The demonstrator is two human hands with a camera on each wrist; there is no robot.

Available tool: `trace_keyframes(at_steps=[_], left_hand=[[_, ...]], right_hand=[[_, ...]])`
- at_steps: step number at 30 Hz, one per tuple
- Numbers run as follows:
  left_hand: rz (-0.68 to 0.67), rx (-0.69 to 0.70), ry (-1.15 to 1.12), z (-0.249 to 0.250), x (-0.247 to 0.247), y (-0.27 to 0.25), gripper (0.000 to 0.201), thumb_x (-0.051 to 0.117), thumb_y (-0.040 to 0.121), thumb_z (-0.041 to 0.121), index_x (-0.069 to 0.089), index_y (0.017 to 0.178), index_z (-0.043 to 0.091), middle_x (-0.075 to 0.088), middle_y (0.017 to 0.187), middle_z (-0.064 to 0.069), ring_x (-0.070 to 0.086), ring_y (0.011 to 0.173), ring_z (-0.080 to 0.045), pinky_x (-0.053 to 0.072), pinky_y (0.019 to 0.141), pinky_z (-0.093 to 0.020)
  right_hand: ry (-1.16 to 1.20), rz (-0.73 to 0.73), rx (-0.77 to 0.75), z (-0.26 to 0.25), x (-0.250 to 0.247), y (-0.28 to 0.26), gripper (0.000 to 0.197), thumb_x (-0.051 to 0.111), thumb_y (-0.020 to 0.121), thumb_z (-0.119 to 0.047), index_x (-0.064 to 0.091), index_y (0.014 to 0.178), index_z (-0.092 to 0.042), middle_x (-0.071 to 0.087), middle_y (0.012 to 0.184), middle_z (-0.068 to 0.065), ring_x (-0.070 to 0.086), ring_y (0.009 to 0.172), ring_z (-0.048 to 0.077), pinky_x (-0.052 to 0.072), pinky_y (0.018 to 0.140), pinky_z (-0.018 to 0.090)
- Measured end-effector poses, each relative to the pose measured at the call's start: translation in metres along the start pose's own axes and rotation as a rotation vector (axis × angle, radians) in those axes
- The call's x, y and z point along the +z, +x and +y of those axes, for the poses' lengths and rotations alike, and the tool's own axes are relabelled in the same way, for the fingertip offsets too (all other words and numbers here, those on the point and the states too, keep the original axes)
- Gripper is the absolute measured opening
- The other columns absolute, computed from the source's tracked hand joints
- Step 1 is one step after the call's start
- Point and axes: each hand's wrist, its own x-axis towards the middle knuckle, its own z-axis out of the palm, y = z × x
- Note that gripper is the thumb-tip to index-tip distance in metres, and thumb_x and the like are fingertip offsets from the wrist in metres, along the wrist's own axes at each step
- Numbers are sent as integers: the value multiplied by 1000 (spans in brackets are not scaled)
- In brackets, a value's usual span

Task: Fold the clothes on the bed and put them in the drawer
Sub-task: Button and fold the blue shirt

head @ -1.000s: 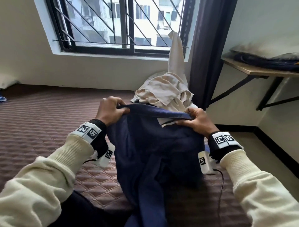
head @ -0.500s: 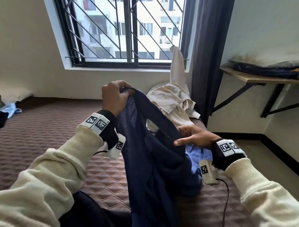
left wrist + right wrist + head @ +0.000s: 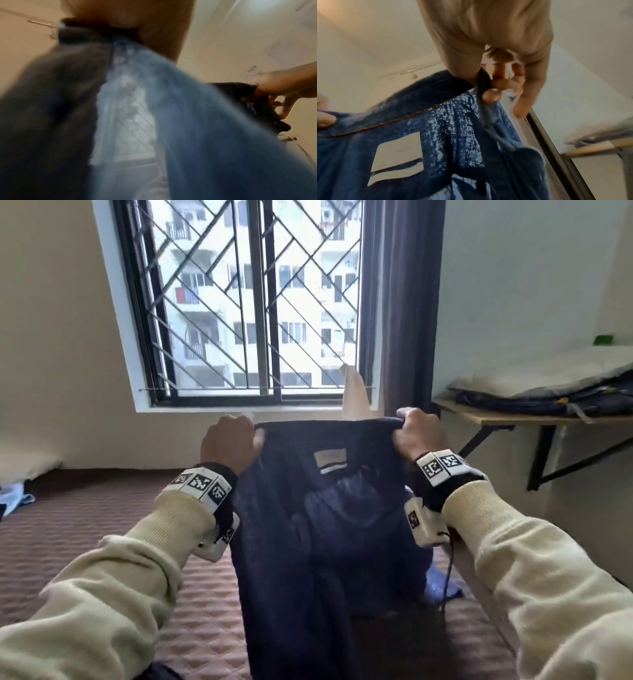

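From the head view, the left hand [image 3: 227, 445] and right hand [image 3: 419, 433] each clench a top corner of the navy garment [image 3: 318, 535], held up taut over the bed [image 3: 68, 529] before the window [image 3: 253, 302]. The left wrist view (badly blurred) shows window light through the weave. The right wrist view alone shows the white label [image 3: 397, 158] and the thumb pinching the hem.

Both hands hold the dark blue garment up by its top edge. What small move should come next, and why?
Probably lower the dark blue garment flat onto the bed. The left hand and right hand already grip its two top corners, and it hangs spread out, so it looks ready to lay down for folding.
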Motion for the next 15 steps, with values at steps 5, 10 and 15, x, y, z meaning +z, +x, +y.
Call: trace_keyframes(at_steps=[5, 10, 15], left_hand=[[81, -335, -324, -1, -21, 30, 36, 50, 93, 21, 62, 98, -12, 62, 105, -36, 57, 104, -48, 45, 88, -45], [-33, -569, -825, 1, -28, 41, 39, 54, 86, 25, 64, 110, -4, 65, 115, -22, 61, 109, -39, 53, 92, -45], [-479, -668, -1217, 53, -2, 0, 30, 39, 91, 13, 43, 62, 13, 43, 52, -4, 46, 35, -17, 34, 37, -16]], right_hand=[[-289, 232, -179, -5, -22, 2, 25, 41, 95, -12, 55, 115, -9, 63, 110, 19, 58, 107, 40, 50, 79, 43], [56, -246, -28, 23, -20, -8, 23, 50, 89, -16, 63, 106, -8, 66, 88, 15, 65, 74, 33, 54, 57, 31], [618, -794, 60, 3, -20, -64, 25, 37, 104, -19, 49, 87, -5, 66, 60, 15, 56, 36, 20, 36, 34, 17]])
